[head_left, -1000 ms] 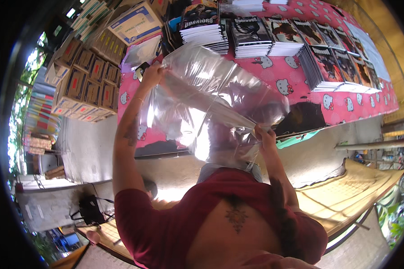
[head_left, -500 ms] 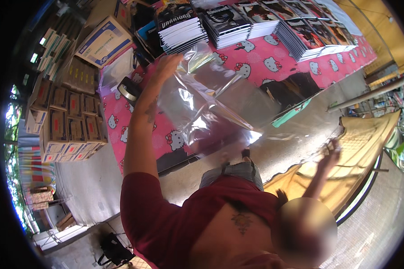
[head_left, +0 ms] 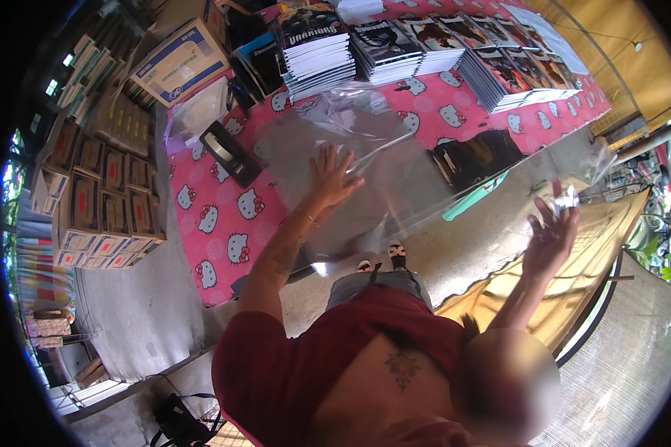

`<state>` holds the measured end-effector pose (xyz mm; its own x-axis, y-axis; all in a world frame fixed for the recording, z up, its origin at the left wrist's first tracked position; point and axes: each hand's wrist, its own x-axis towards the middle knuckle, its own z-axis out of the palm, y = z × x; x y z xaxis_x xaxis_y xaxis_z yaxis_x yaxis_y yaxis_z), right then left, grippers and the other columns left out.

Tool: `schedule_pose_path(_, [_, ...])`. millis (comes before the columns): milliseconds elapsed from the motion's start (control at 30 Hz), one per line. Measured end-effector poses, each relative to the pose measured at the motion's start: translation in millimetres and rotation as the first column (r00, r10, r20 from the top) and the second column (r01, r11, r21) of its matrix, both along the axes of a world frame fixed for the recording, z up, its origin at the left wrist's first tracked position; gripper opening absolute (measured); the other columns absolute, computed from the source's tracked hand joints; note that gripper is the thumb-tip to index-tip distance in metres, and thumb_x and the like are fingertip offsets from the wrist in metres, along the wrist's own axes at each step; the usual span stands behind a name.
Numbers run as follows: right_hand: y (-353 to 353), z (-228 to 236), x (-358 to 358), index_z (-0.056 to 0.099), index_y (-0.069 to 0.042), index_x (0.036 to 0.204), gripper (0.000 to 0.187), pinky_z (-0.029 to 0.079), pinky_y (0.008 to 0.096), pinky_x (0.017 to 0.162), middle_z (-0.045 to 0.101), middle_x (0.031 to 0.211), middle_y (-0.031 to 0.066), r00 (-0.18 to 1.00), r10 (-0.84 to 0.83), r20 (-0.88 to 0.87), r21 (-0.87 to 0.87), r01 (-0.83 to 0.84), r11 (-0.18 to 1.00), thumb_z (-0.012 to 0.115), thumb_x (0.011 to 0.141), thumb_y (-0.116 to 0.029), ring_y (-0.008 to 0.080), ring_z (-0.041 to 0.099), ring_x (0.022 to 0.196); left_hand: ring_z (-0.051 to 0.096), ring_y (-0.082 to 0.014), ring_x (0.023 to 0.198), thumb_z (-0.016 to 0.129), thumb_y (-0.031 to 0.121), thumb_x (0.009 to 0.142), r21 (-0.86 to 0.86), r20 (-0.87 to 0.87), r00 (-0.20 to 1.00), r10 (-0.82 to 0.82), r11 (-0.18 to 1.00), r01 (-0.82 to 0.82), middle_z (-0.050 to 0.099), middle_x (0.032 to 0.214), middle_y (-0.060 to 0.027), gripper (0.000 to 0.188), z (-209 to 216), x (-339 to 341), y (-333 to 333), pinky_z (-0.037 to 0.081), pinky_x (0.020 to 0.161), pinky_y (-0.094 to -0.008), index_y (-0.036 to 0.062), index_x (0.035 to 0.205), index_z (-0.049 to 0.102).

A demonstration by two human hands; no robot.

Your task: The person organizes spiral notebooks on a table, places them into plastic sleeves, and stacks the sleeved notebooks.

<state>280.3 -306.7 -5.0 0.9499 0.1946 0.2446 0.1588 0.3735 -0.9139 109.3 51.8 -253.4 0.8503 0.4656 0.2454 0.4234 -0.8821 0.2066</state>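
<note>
A large sheet of clear plastic film point(head_left: 380, 179) lies over the near part of the table and stretches off its edge to the right. My left hand point(head_left: 329, 177) rests flat on the film with its fingers spread. Off the table's right side, my right hand point(head_left: 552, 232) is raised with its fingers apart. Crinkled, shiny film shows at those fingertips; whether they touch it is hard to see. Left of the film stands a black tape dispenser point(head_left: 231, 154). A dark, worn block point(head_left: 476, 160) lies at the table's near right edge, partly beneath the film.
Stacks of comic-style books point(head_left: 317, 63) and more books point(head_left: 511, 78) line the far side of the pink patterned table point(head_left: 220, 223). An open carton point(head_left: 183, 63) stands at the back left. Several small brown boxes point(head_left: 112, 216) are piled left of the table. Yellowish tarpaulin point(head_left: 604, 238) hangs at right.
My left hand has come down from the film's far edge and now lies flat on it. The film has spread flatter and farther right. My right hand has risen slightly.
</note>
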Motion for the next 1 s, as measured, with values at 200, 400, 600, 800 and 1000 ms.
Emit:
schedule_pose_path(200, [94,27,-23,0.041,-0.004,0.135,0.043,0.058,0.0369,0.065,0.053,0.127,0.0199,0.845,0.525,-0.104,0.443,-0.433,0.785,0.038,0.102,-0.032,0.028,0.066,0.091,0.04,-0.0343,0.129,0.058,0.04,0.092,-0.417,0.468,0.879,0.095,0.9,0.124,0.044,0.136,-0.0204,0.061,37,37,-40,0.038,0.1,-0.053,0.0101,0.142,0.041])
schedule_pose_path(400, [120,43,-61,0.042,-0.009,0.133,0.041,0.057,0.0413,0.069,0.035,0.145,0.0271,0.606,0.792,0.073,0.717,-0.584,0.381,0.035,0.103,-0.035,0.024,0.065,0.083,0.049,-0.0268,0.118,0.061,0.025,0.09,-0.866,0.455,0.81,0.371,-0.028,0.499,0.051,0.125,-0.015,0.055,83,63,-120,0.044,0.094,-0.041,0.0096,0.14,0.043])
schedule_pose_path(600, [65,-39,-55,0.045,-0.011,0.127,0.033,0.057,0.0378,0.062,0.049,0.134,0.0224,0.699,0.709,-0.094,0.624,-0.513,0.589,0.042,0.101,-0.031,0.0186,0.065,0.081,0.058,-0.0193,0.108,0.064,0.009,0.089,-0.662,0.734,0.672,0.1,0.328,0.675,0.058,0.114,-0.0096,0.053,214,29,6,0.05,0.088,-0.029,0.009,0.139,0.046])
schedule_pose_path(800, [63,-194,-88,0.054,-0.012,0.121,0.035,0.051,0.0365,0.075,0.06,0.111,0.006,0.625,0.406,-0.667,0.256,-0.319,0.912,0.053,0.097,-0.037,0.0181,0.059,0.089,0.045,-0.035,0.126,0.071,0.023,0.082,-0.075,0.319,0.933,-0.169,0.976,0.202,0.048,0.133,-0.0196,0.059,161,31,115,0.037,0.102,-0.0474,0.0165,0.137,0.05])
schedule_pose_path(1000, [88,-255,-116,0.05,-0.009,0.126,0.042,0.052,0.043,0.084,0.057,0.114,0.0076,0.625,0.397,-0.672,0.279,-0.283,0.918,0.054,0.097,-0.039,0.0229,0.059,0.102,0.027,-0.0496,0.135,0.053,0.056,0.088,0.15,0.091,0.981,0.17,0.972,-0.183,0.032,0.145,-0.0284,0.065,80,30,30,0.018,0.104,-0.0698,0.0169,0.14,0.045])
